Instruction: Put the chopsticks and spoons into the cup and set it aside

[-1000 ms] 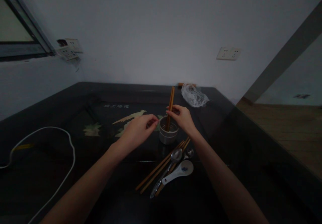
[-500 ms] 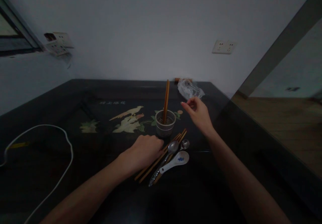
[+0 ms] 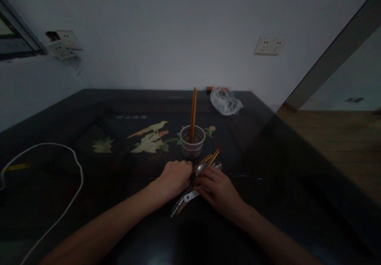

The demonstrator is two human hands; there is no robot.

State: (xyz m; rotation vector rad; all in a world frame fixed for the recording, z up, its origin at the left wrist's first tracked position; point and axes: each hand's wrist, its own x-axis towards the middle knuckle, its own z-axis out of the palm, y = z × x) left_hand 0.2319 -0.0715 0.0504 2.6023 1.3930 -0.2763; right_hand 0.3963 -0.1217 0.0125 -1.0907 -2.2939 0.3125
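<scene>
L hand [image 3: 176, 177] curled, grip can't be told; R hand [image 3: 219, 189] bent over white spoon [image 3: 191, 196], finger closure hidden. Beyond fingertips, chopsticks [image 3: 193, 114] are propped upright, prob. by cup [image 3: 192, 150].

1 head camera looks down over the table [image 3: 264, 154].

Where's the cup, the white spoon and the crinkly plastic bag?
Cup [image 3: 192, 150]: head view, on its front outer wall.
White spoon [image 3: 192, 195]: head view, on its handle.
Plastic bag [image 3: 225, 102]: head view, on its crumpled middle.
</scene>
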